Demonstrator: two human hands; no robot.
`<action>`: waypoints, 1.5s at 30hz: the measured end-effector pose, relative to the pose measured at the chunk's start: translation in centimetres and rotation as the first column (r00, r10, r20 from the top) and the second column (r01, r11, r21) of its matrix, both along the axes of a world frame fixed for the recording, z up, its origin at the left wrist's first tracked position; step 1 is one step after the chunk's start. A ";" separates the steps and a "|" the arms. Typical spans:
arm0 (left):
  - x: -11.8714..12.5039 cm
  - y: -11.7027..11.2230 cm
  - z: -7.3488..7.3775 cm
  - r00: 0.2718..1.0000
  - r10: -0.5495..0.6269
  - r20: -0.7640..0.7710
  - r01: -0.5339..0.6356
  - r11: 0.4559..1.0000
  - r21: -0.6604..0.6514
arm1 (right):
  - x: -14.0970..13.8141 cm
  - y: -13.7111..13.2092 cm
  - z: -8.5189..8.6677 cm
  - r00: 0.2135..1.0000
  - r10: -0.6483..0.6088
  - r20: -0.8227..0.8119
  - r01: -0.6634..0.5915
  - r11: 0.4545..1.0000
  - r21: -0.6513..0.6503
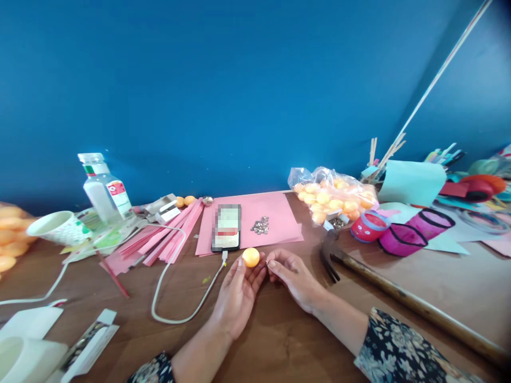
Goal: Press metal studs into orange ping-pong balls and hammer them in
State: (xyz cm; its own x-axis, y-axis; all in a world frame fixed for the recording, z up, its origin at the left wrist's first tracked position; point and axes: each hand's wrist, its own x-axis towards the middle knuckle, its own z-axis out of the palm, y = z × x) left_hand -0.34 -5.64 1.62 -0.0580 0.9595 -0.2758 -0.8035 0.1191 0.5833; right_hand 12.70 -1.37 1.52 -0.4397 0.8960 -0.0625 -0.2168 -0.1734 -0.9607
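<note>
My left hand (238,290) rests on the wooden table (279,340) and pinches a small orange ball (251,257) at its fingertips. My right hand (291,276) lies just right of the ball, its fingers curled in a pinch close to it; what they hold is too small to make out. A phone (227,227) on a white cable (175,314) lies on pink paper (275,213) right behind the ball. On the same sheet, to the phone's right, lies a small pile of silver pins (260,225).
A hammer (399,295) lies to the right of my hands. A clear bag of orange balls (333,199), a red tape roll (369,226) and pink cups (415,234) stand behind it. At left are pink paper strips (163,239), a white bottle (104,189) and a cup (59,227).
</note>
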 end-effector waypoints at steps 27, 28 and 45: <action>0.1 -0.4 -0.5 0.990 0.010 -0.143 -0.007 1.000 0.022 | 0.1 -0.2 0.3 0.989 0.021 0.143 -0.038 0.992 0.118; 0.1 -0.3 -0.4 0.991 0.006 -0.133 -0.003 1.000 0.024 | 0.1 -0.2 0.3 0.989 0.021 0.146 -0.039 0.992 0.121; 0.0 -0.5 -0.5 0.991 -0.005 -0.133 0.010 0.999 0.040 | 0.0 -0.3 0.4 0.984 -0.001 0.178 -0.026 0.989 0.147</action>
